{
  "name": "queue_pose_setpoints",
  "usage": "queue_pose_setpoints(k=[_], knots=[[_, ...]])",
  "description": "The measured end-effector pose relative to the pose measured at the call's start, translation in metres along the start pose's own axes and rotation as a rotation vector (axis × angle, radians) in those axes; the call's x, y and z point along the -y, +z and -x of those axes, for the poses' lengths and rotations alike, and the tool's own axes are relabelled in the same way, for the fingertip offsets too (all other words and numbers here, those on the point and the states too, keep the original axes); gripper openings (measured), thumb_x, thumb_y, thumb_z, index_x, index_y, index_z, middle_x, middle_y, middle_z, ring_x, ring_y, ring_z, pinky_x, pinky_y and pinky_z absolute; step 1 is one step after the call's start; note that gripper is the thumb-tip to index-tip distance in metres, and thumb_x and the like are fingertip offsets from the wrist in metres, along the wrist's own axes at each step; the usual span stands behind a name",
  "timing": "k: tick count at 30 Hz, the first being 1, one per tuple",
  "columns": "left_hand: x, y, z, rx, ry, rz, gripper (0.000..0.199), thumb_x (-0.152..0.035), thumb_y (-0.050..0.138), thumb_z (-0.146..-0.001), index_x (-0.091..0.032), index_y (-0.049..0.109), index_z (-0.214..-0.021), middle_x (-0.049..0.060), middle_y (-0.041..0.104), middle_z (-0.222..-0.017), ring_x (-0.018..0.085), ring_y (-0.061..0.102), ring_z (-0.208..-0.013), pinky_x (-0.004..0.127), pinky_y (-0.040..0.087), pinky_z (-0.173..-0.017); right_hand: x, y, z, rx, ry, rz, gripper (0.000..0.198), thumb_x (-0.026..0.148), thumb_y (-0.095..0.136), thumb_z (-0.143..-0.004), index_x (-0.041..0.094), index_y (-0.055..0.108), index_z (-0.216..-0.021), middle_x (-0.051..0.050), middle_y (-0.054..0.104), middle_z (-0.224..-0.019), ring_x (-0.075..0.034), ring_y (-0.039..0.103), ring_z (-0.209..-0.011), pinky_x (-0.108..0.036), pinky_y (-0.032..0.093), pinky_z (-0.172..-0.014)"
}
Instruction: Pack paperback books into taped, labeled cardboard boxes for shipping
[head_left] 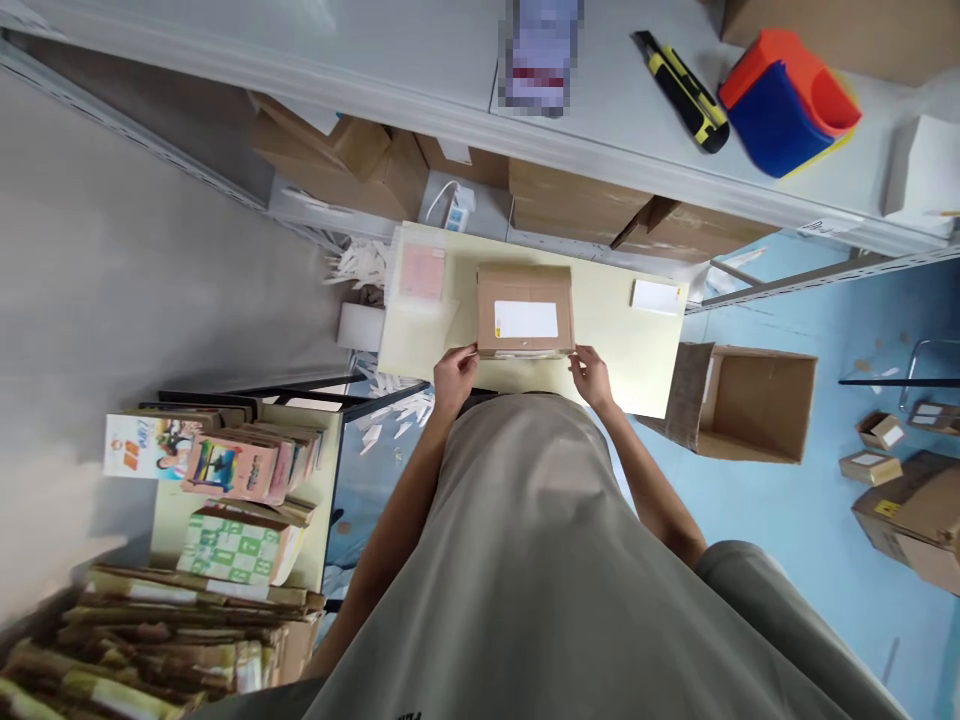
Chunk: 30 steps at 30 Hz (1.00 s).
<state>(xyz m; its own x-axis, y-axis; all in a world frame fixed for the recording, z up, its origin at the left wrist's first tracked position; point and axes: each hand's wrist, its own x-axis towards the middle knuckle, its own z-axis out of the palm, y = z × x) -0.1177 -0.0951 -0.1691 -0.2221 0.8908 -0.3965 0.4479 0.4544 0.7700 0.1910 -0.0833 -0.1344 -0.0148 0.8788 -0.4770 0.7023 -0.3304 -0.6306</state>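
A small closed cardboard box lies on the pale yellow table, with a white label on its top. My left hand is at the near left corner, thumb and fingers pinched on the box's edge. At the near right corner, my right hand has its fingers bent and pinched against the box in the same way. A whitish strip runs along the near side between both hands; what it is cannot be made out.
On the table lie a pink booklet and a white label pad. Above, a shelf bears a utility knife and a tape dispenser. An open carton stands right; books are stacked left.
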Motion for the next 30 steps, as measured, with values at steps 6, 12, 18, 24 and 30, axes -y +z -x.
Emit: queue_pose_setpoints(k=[6, 12, 18, 24, 30], knots=[[0.011, 0.007, -0.037, -0.037, -0.083, 0.056, 0.038, -0.015, 0.066, -0.097, -0.014, 0.082, -0.131, 0.02, 0.082, -0.144, 0.028, 0.08, -0.13, 0.04, 0.062, -0.116, -0.009, 0.0, -0.035, -0.082, 0.04, -0.145, 0.049, 0.027, 0.045, -0.11, 0.01, 0.071, -0.147, -0.026, 0.072, -0.161, -0.023, 0.076, -0.136, -0.039, 0.063, -0.117], [-0.009, 0.01, -0.071, -0.01, -0.037, 0.29, 0.068, -0.034, 0.081, -0.097, -0.013, 0.066, -0.16, 0.027, 0.071, -0.161, 0.03, 0.081, -0.123, 0.044, 0.066, -0.11, 0.004, 0.001, -0.06, -0.117, -0.041, -0.384, 0.069, 0.065, 0.068, -0.102, 0.013, 0.074, -0.147, -0.026, 0.078, -0.152, -0.034, 0.079, -0.131, -0.055, 0.063, -0.119], [-0.016, -0.016, -0.046, -0.078, 0.135, 0.4, 0.083, -0.084, 0.058, -0.107, -0.028, 0.062, -0.169, 0.016, 0.076, -0.154, 0.028, 0.081, -0.121, 0.039, 0.068, -0.1, 0.01, -0.007, -0.03, -0.229, -0.185, -0.467, 0.089, 0.09, 0.053, -0.104, 0.023, 0.067, -0.162, -0.02, 0.075, -0.16, -0.037, 0.071, -0.147, -0.058, 0.061, -0.121], [-0.022, -0.014, -0.038, -0.034, -0.067, 0.252, 0.077, -0.084, 0.062, -0.104, -0.02, 0.077, -0.143, 0.016, 0.084, -0.124, 0.03, 0.082, -0.113, 0.039, 0.067, -0.096, 0.007, 0.005, -0.031, -0.2, -0.002, -0.429, 0.096, 0.098, 0.039, -0.102, 0.021, 0.07, -0.15, -0.021, 0.081, -0.145, -0.036, 0.077, -0.136, -0.054, 0.064, -0.111], [-0.027, -0.01, -0.061, -0.102, -0.053, 0.117, 0.04, -0.049, 0.079, -0.098, -0.019, 0.081, -0.126, 0.013, 0.087, -0.113, 0.029, 0.083, -0.11, 0.039, 0.064, -0.103, 0.024, 0.007, -0.047, -0.282, 0.062, -0.276, 0.076, 0.093, 0.063, -0.096, 0.022, 0.075, -0.121, -0.019, 0.087, -0.119, -0.037, 0.083, -0.115, -0.051, 0.064, -0.105]])
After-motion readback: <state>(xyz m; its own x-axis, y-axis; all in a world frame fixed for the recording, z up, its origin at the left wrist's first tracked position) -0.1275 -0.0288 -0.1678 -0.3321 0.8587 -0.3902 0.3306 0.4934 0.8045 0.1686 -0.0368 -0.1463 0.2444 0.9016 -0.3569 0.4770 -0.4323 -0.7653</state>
